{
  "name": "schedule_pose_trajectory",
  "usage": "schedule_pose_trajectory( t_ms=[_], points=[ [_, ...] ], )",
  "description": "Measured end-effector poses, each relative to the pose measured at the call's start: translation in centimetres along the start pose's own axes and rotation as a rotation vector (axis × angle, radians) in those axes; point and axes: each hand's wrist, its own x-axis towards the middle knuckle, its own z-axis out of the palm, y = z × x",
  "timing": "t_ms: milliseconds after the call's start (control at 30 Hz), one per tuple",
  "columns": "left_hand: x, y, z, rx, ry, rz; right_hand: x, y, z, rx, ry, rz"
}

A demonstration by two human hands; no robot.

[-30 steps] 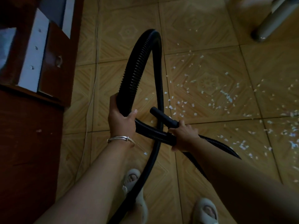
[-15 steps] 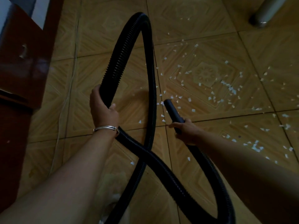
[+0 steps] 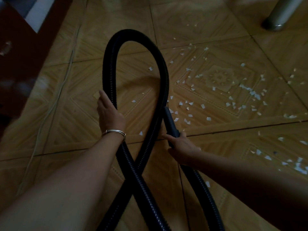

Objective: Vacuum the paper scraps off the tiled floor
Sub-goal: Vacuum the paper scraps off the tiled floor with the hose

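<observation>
One tiled floor [image 3: 208, 22] fills the view. Dark wooden furniture [image 3: 20, 64] sits along its left edge, with a white cord [image 3: 55, 100] beside it. A black ribbed hose [image 3: 136, 35] makes a tall loop mid-floor and crosses itself toward the near edge. There is a metal leg [image 3: 280, 15] at the far right corner. The left hand [image 3: 110, 115] lies against the loop's left side, fingers fairly straight; can't tell if the thumb wraps it. The right hand [image 3: 182, 150] grips the base of the nozzle [image 3: 170, 120]. A silver bracelet [image 3: 115, 131] is on the left wrist. White paper scraps [image 3: 203, 106] are scattered over the floor's right half, some just beside the nozzle tip.
</observation>
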Motion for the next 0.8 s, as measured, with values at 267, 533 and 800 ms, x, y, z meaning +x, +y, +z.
schedule_pose_trajectory(
  t_ms=[267, 533, 800],
  points=[
    [-2.1, -0.7, 3.4, 0.009, -0.363, 0.091, 1.3, -1.4, 1.2, -0.075, -0.027, 0.033],
    [-3.4, 1.2, 5.3, 0.476, -0.591, 0.255, 1.9, -1.4, 2.1, -0.073, 0.029, 0.030],
    [-2.6, 2.0, 6.7, 0.537, -0.627, 0.205, 1.6, -1.2, 1.9, -0.110, 0.055, 0.041]
  ],
)
